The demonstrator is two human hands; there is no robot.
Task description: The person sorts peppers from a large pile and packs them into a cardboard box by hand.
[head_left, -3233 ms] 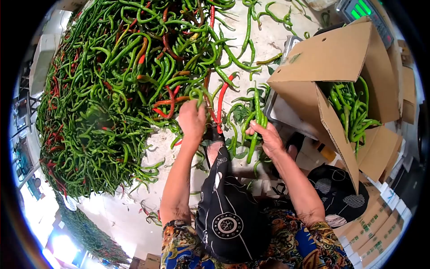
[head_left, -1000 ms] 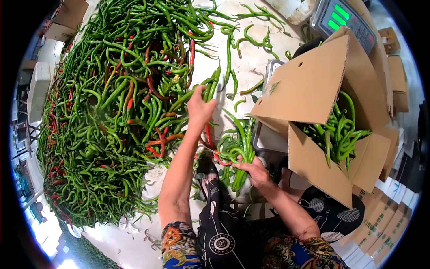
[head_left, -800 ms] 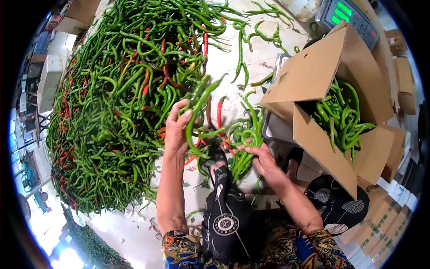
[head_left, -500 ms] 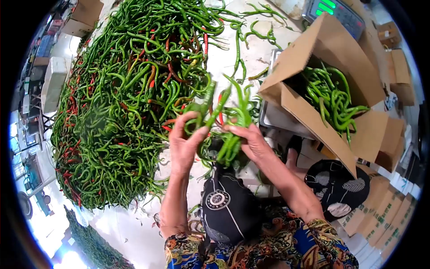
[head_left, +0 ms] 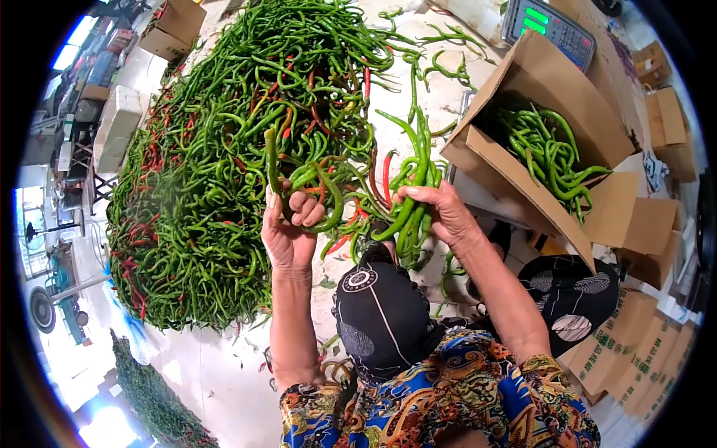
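Observation:
My left hand [head_left: 290, 231] is closed around green chili peppers [head_left: 270, 160]; one sticks up past the thumb and another curves out beside the fingers. In my right hand [head_left: 444, 213] is a bunch of long green chili peppers [head_left: 414, 175], gripped near its middle, with ends hanging below the fingers. Left of both hands spreads a large pile of chili peppers [head_left: 202, 216], mostly green with some red mixed in. To the right, a tilted, open cardboard box [head_left: 515, 179] contains more green chili peppers [head_left: 549, 149].
A scale display [head_left: 549, 33] with green digits stands behind the box. Loose green peppers [head_left: 452, 37] are scattered on the pale floor beyond the pile. Flattened cardboard [head_left: 627, 351] is stacked at lower right. A second pepper pile [head_left: 157, 396] shows at lower left.
My hands have moved apart: the left went left toward the pile with its peppers, the right slightly right with its bunch. The view has shifted a little.

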